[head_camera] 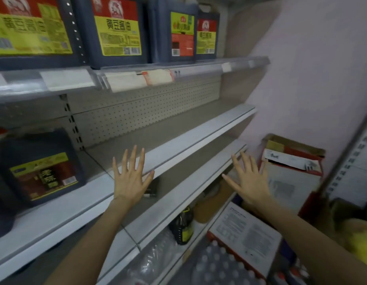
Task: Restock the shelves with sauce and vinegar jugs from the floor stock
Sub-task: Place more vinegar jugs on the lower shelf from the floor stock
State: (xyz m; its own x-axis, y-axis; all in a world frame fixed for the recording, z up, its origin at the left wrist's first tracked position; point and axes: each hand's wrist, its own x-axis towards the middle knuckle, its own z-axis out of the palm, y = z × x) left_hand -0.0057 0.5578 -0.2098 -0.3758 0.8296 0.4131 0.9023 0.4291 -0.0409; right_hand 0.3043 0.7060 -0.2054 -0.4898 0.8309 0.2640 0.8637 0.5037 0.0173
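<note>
Overhead, dark jugs (116,31) (red-and-yellow labelled)

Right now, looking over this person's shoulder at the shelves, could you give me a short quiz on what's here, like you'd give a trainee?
1. True or false: the fingers of the left hand are curled round a jug.
2. Where is the opened cardboard box? A. between the hands B. low down, to the right of the right hand C. gripped in the left hand
3. Fill in: the row of four dark jugs stands on the shelf ____ the hands.
Key: 1 false; 2 B; 3 above.
</note>
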